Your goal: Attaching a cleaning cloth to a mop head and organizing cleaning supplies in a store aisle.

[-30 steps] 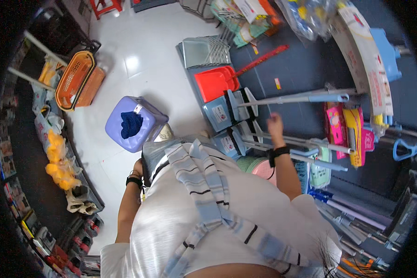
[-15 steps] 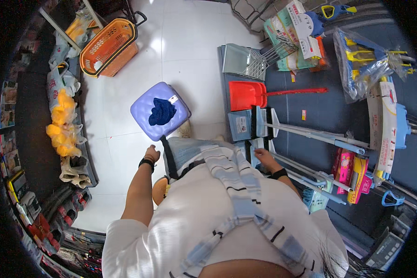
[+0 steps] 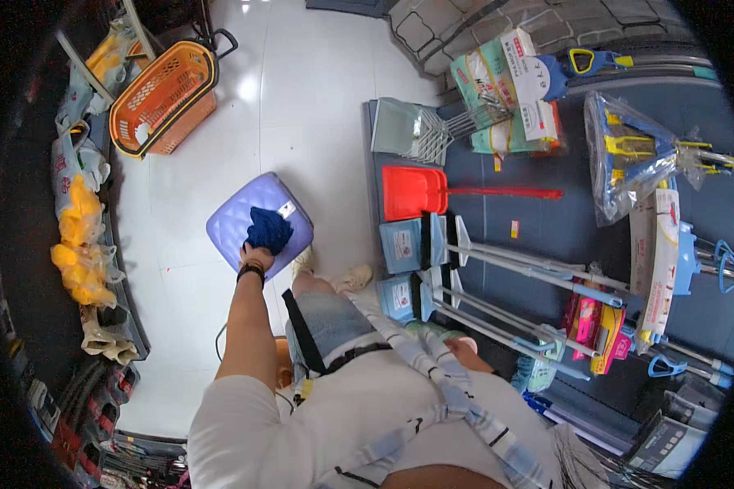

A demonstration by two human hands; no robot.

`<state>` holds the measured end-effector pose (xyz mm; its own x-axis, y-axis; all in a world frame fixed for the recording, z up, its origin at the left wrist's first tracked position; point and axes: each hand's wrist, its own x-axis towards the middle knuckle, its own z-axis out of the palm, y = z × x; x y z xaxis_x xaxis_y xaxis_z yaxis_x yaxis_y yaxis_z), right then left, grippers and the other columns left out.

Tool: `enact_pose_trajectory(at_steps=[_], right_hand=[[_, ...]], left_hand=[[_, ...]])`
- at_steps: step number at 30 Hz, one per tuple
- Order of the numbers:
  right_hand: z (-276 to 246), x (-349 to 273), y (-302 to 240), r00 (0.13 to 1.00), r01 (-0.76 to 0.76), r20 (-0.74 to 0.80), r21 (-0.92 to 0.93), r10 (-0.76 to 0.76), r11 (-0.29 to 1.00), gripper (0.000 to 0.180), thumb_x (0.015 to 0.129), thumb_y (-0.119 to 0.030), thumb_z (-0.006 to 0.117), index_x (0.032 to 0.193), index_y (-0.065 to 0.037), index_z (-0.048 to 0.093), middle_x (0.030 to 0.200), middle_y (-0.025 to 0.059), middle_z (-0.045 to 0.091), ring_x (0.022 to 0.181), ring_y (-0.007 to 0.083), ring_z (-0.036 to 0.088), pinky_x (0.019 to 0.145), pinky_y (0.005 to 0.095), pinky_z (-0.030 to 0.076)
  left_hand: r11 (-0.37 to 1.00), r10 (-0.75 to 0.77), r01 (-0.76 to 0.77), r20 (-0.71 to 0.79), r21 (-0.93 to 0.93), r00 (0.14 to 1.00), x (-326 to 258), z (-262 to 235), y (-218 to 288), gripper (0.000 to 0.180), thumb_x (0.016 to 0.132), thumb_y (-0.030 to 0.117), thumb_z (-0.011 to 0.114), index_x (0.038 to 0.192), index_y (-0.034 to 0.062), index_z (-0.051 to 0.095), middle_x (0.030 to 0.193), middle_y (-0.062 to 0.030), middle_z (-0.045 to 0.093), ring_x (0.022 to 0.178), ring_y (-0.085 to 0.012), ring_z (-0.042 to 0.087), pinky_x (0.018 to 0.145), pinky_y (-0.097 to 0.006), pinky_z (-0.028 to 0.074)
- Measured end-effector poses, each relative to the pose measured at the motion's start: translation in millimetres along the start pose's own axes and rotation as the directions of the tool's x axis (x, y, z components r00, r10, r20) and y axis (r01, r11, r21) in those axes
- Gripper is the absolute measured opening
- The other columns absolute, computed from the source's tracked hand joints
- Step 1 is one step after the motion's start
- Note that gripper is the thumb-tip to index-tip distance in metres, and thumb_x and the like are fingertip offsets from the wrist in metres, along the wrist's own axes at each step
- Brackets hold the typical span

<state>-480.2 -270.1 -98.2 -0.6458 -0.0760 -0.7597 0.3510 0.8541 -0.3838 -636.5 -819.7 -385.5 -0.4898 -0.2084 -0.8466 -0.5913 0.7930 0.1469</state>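
My left hand (image 3: pixel 257 257), wearing a black wristband, reaches forward to a lavender, quilted-top stool (image 3: pixel 298 244). Its fingers are closed on the near end of a dark blue cloth (image 3: pixel 271 229), which is bunched up on the seat. A small white tag (image 3: pixel 286 210) lies beside the cloth. Down at my right side, my right hand (image 3: pixel 465 350) is partly hidden by my body, and its fingers do not show. Nearest to it are long-handled dustpan-and-broom sets, with a light blue dustpan (image 3: pixel 396 298) among them.
An orange shopping basket (image 3: pixel 165 98) stands at the far left, above yellow bagged goods (image 3: pixel 81 236) along the left shelf. On the right display are a red dustpan (image 3: pixel 412 192), a grey-green dustpan (image 3: pixel 400 126) and packaged mops (image 3: pixel 636 155). A brown round object (image 3: pixel 284 363) is beside my hip.
My left hand has moved forward from beside the stool onto the blue cloth, taking hold of it. The cloth is more bunched. My right hand has drawn back toward my body.
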Motion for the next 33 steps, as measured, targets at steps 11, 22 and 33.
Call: enact_pose_trajectory(at_steps=[11, 22, 33], right_hand=[[-7.7, 19.5, -19.2, 0.980, -0.112, -0.104, 0.408, 0.168, 0.906, 0.027, 0.085, -0.012, 0.057, 0.108, 0.001, 0.055, 0.099, 0.0086, 0.061, 0.092, 0.0156, 0.056, 0.081, 0.0267, 0.043], [-6.8, 90.6, 30.2, 0.995, -0.059, 0.086, 0.191, 0.043, 0.980, 0.039, 0.085, -0.031, 0.057, 0.106, 0.002, 0.057, 0.091, 0.0141, 0.064, 0.082, 0.0215, 0.059, 0.072, 0.0344, 0.047], [-124.2, 188.8, -241.4, 0.538, 0.821, 0.190, -0.338, -0.821, 0.460, 0.028, 0.082, -0.015, 0.055, 0.107, -0.003, 0.056, 0.106, 0.0184, 0.056, 0.095, 0.0354, 0.056, 0.081, 0.0410, 0.045]], left_hand=[[0.987, 0.104, -0.132, -0.269, -0.088, 0.958, -64.3, -41.1, 35.7, 0.024, 0.063, 0.018, 0.066, 0.082, 0.0053, 0.059, 0.088, -0.0140, 0.064, 0.087, -0.0325, 0.061, 0.077, -0.039, 0.049], [0.955, 0.082, -0.088, -0.031, -0.282, 0.996, -127.1, -30.9, 38.8, 0.065, 0.064, 0.032, 0.065, 0.114, -0.0070, 0.048, 0.107, -0.0262, 0.058, 0.101, -0.0353, 0.057, 0.087, -0.037, 0.046], [0.665, -0.504, 0.403, 0.020, -0.629, 0.863, -325.6, 88.4, -61.5, 0.047, 0.071, 0.035, 0.062, 0.101, -0.0002, 0.063, 0.098, -0.0221, 0.063, 0.091, -0.0291, 0.062, 0.081, -0.037, 0.047]])
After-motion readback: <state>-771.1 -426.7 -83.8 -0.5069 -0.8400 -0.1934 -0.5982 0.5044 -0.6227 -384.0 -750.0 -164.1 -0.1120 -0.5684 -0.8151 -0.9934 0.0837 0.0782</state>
